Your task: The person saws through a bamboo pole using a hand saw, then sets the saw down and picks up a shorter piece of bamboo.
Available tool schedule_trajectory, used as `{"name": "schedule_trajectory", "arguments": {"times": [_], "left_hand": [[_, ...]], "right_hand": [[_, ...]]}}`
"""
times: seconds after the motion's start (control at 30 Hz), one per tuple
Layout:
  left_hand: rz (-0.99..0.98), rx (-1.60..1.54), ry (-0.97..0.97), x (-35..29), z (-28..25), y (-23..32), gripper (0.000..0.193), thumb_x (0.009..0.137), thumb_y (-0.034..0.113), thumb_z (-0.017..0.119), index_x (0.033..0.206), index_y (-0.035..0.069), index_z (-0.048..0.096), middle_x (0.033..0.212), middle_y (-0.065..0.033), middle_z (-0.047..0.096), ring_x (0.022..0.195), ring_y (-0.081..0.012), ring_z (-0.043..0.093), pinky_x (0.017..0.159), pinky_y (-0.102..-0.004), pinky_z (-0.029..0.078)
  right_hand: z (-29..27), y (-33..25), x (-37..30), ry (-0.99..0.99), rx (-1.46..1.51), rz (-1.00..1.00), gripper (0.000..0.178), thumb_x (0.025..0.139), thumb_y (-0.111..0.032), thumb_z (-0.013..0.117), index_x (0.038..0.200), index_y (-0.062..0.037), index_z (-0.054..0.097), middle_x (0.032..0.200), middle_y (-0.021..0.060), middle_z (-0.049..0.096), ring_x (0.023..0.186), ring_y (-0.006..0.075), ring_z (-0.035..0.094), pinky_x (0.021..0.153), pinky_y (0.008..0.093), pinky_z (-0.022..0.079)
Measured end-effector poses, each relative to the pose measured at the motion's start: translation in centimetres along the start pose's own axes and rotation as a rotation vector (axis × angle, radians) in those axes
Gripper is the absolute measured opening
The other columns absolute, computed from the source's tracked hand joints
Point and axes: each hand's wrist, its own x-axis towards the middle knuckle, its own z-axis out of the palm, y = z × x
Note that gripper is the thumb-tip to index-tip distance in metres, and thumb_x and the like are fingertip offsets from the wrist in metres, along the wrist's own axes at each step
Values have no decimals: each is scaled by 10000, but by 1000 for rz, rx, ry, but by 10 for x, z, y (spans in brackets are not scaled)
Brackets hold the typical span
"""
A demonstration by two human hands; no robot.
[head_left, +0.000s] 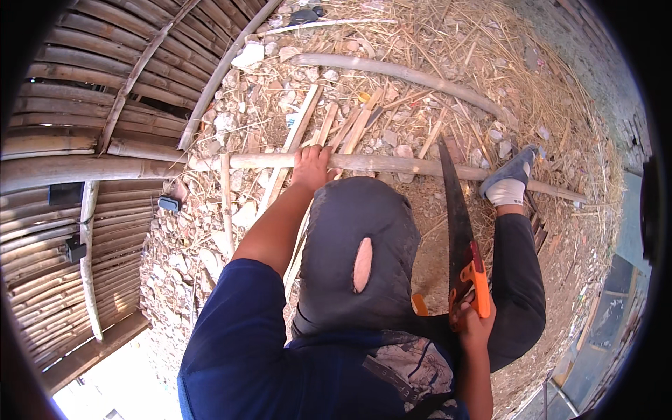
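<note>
At left, ribbed bamboo slats (122, 238) border stony ground; rightward, a smooth, slender wooden pole (392, 164) lies across rough split strips (302, 119), with the left hand (313, 166) curled over it, arm outstretched. Farther right, a saw (460, 231) with a dark, tapering blade points forward, its orange handle (481, 287) wrapped snugly by the right hand (477, 325).
</note>
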Motion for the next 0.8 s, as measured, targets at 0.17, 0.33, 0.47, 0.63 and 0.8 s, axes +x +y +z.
{"name": "schedule_trajectory", "arguments": {"times": [0.17, 0.33, 0.47, 0.63, 0.8], "left_hand": [[-496, -128, 609, -57, 22, -40, 910, 930, 503, 647, 1597, 91, 187, 1605, -294, 184, 1515, -464, 179, 1235, -641, 121], [-1295, -183, 378, -157, 44, -141, 984, 939, 456, 656, 1635, 98, 61, 1687, -253, 116, 1555, -453, 140, 1215, -668, 159], [-1104, -290, -21, -216, 65, -199, 539, 1019, 425, 550, 1425, 82, 457, 1225, -247, 679, 1137, -441, 652, 976, -556, 504], [-780, -248, -180, -243, 78, -127, 521, 1048, 438, 485, 1433, 88, 459, 1168, -273, 693, 1085, -473, 662, 968, -561, 512], [-750, -15, -254, -206, 75, -64, 1228, 780, 713, 717, 1656, 158, 60, 1708, -209, 55, 1584, -399, 51, 1234, -626, 162]], "right_hand": [[-2, -8, 1, 55, 69, 4, 128, 863, -25, 562, 971, -16, 495, 589, 51, 510, 443, 128, 488, 689, 300, 573], [-12, -8, 3, 6, 70, -10, 124, 875, -50, 564, 971, -13, 494, 591, 45, 499, 454, 124, 483, 687, 297, 572], [-11, -2, 5, -9, 75, -20, 126, 876, -62, 570, 966, -15, 496, 606, 45, 509, 463, 123, 488, 668, 293, 565], [-2, 0, 5, 38, 109, -64, 133, 868, -68, 581, 965, -20, 503, 627, 45, 516, 472, 118, 486, 617, 272, 528], [-1, -2, 3, 63, 100, -15, 150, 863, -78, 605, 965, -21, 510, 649, 53, 533, 490, 126, 507, 538, 273, 492]]}}
